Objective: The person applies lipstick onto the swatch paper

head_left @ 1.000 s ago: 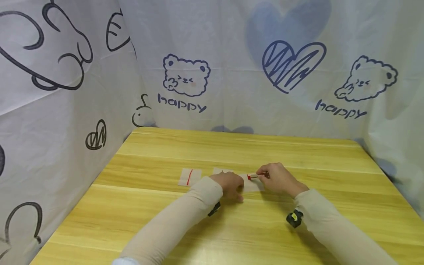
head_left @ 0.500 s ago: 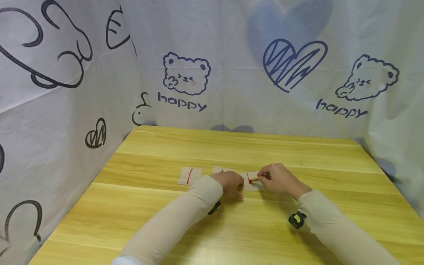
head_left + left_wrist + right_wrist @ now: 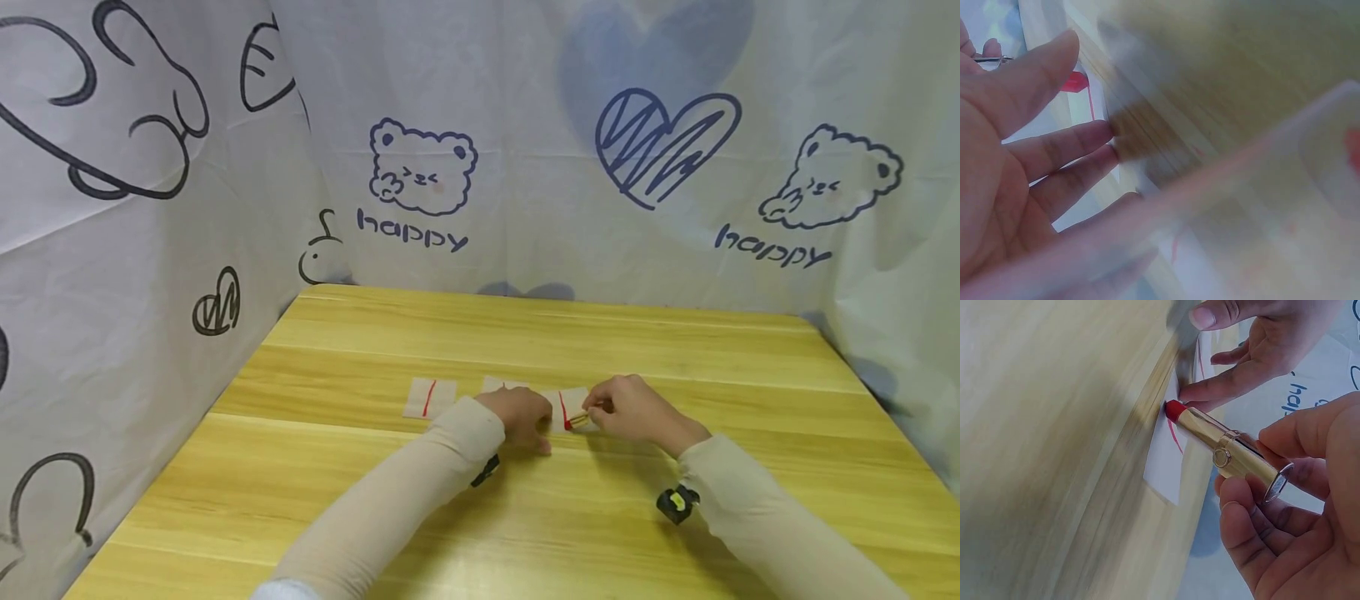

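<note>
My right hand (image 3: 636,408) pinches a gold lipstick (image 3: 1238,450) between thumb and fingers. Its red tip touches the right-hand white paper slip (image 3: 574,400), at the lower end of a red line on it. My left hand (image 3: 521,417) rests at that slip's left edge, its fingers fairly straight with the tips on the paper and nothing gripped. Partly under the left hand and wrist lies a middle paper slip (image 3: 492,383), mostly hidden. A further slip (image 3: 444,398) on the left bears one red line.
The slips lie in a row on a wood-grain table (image 3: 450,525). White cloth with drawn bears and hearts hangs behind and along the left side (image 3: 510,192). A small dark device (image 3: 677,503) sits at the right wrist. A blurred translucent edge crosses the left wrist view.
My right hand has drawn the lipstick down the right slip toward me, and the red line there has grown longer. The left hand has stayed in place.
</note>
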### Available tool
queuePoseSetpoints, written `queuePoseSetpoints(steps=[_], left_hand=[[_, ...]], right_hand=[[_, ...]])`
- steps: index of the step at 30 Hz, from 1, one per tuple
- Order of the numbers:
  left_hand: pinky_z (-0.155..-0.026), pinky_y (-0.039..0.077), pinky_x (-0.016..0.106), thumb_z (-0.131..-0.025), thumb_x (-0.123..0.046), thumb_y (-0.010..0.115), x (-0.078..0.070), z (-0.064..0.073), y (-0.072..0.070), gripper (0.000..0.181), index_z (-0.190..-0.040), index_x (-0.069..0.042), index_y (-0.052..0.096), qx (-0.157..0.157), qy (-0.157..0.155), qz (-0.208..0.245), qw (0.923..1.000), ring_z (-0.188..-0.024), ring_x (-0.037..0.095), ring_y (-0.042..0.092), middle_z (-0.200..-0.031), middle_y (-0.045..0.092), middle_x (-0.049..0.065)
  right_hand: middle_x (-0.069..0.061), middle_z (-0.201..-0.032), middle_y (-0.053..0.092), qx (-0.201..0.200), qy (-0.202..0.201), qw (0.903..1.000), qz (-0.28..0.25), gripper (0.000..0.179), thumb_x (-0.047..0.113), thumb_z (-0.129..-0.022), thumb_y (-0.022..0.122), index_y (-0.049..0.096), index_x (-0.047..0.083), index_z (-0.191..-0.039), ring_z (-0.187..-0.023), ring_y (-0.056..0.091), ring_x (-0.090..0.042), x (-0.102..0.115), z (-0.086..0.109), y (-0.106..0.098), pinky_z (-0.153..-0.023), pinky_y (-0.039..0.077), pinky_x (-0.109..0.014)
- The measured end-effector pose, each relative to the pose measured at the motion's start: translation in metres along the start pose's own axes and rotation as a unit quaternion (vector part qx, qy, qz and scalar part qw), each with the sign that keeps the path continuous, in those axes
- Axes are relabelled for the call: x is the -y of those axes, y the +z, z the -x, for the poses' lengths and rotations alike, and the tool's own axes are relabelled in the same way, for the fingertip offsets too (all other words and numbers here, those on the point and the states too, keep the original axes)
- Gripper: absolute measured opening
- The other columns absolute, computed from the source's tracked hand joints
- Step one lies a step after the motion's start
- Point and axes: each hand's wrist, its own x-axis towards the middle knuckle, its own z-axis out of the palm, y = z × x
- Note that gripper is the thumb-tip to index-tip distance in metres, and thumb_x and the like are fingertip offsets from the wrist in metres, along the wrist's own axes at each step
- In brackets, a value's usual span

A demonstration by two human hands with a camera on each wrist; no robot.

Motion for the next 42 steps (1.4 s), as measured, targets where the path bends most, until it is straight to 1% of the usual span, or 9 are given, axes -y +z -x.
queuePoseSetpoints(steps=[13,19,23,28,32,35,38,40,42], left_hand=[[-0.105,0.037,0.046,-0.089,-0.046,0.068,-0.001,0.001,-0.001,0.046,-0.124,-0.018,0.062,-0.001,-0.001,-0.005,1.0,-0.118,0.018,0.055,-0.122,0.063,-0.002],[-0.108,0.033,0.049,-0.089,-0.046,0.068,-0.001,0.004,-0.001,0.047,-0.125,-0.018,0.062,-0.003,0.0,-0.002,1.0,-0.121,0.02,0.053,-0.125,0.062,-0.002],[-0.106,0.037,0.045,-0.089,-0.047,0.067,0.004,0.004,-0.001,0.046,-0.125,-0.018,0.062,-0.005,0.009,-0.001,0.9999,-0.119,0.019,0.054,-0.124,0.062,-0.002],[-0.101,0.042,0.036,-0.091,-0.045,0.065,0.011,0.008,-0.004,0.052,-0.134,-0.017,0.056,-0.014,0.017,0.034,0.9992,-0.123,0.018,0.052,-0.133,0.057,-0.002],[-0.103,0.041,0.038,-0.092,-0.043,0.065,0.018,0.014,-0.008,0.053,-0.138,-0.017,0.053,-0.028,0.01,0.079,0.9964,-0.127,0.019,0.049,-0.138,0.053,-0.002],[-0.103,0.04,0.038,-0.092,-0.042,0.065,0.023,0.018,-0.009,0.052,-0.136,-0.017,0.055,-0.038,0.009,0.105,0.9938,-0.129,0.02,0.047,-0.139,0.052,-0.001],[-0.103,0.04,0.037,-0.093,-0.039,0.066,0.025,0.022,-0.009,0.049,-0.134,-0.014,0.057,-0.056,0.02,0.135,0.9891,-0.129,0.022,0.047,-0.139,0.052,0.002],[-0.104,0.04,0.037,-0.094,-0.036,0.065,0.025,0.025,-0.01,0.047,-0.132,-0.011,0.058,-0.077,0.034,0.154,0.9844,-0.128,0.023,0.048,-0.137,0.054,0.004],[-0.102,0.042,0.037,-0.095,-0.034,0.064,0.023,0.029,-0.01,0.043,-0.129,-0.008,0.061,-0.105,0.048,0.18,0.9768,-0.124,0.024,0.052,-0.133,0.058,0.006]], right_hand=[[0.004,-0.076,0.067,0.003,-0.012,0.9999,-0.003,0.016,0.006,-0.091,0.06,0.074,0.002,-0.095,-0.055,0.052,-0.004,0.0,0.002,0.0,-0.053,0.047,-0.025],[0.004,-0.077,0.068,-0.001,-0.021,0.9998,-0.003,0.016,0.006,-0.091,0.059,0.074,0.002,-0.095,-0.056,0.053,-0.002,-0.001,0.003,-0.001,-0.054,0.047,-0.025],[0.005,-0.078,0.067,-0.013,-0.012,0.9998,-0.001,0.015,0.007,-0.092,0.06,0.073,0.003,-0.098,-0.057,0.051,-0.004,-0.001,0.006,-0.004,-0.056,0.047,-0.026],[-0.001,-0.078,0.067,-0.04,0.011,0.999,-0.018,0.017,0.01,-0.095,0.059,0.072,0.002,-0.104,-0.056,0.048,-0.008,-0.001,0.011,-0.009,-0.054,0.044,-0.028],[-0.003,-0.084,0.068,-0.079,0.025,0.9959,-0.037,0.018,0.012,-0.096,0.06,0.071,0.002,-0.106,-0.064,0.054,-0.009,-0.002,0.015,-0.009,-0.058,0.047,-0.03],[-0.004,-0.089,0.069,-0.112,0.044,0.9905,-0.066,0.019,0.014,-0.096,0.062,0.071,0.002,-0.108,-0.071,0.058,-0.012,-0.001,0.018,-0.007,-0.061,0.049,-0.03],[-0.007,-0.089,0.069,-0.135,0.067,0.9803,-0.127,0.022,0.015,-0.097,0.062,0.069,0.0,-0.111,-0.075,0.062,-0.02,0.005,0.019,-0.005,-0.06,0.05,-0.03],[-0.01,-0.092,0.069,-0.146,0.078,0.9686,-0.186,0.024,0.015,-0.097,0.061,0.067,-0.002,-0.113,-0.078,0.065,-0.025,0.011,0.019,-0.004,-0.062,0.053,-0.029],[-0.015,-0.096,0.068,-0.151,0.085,0.9508,-0.257,0.027,0.015,-0.098,0.06,0.065,-0.006,-0.114,-0.082,0.066,-0.027,0.017,0.018,-0.004,-0.068,0.055,-0.03]])
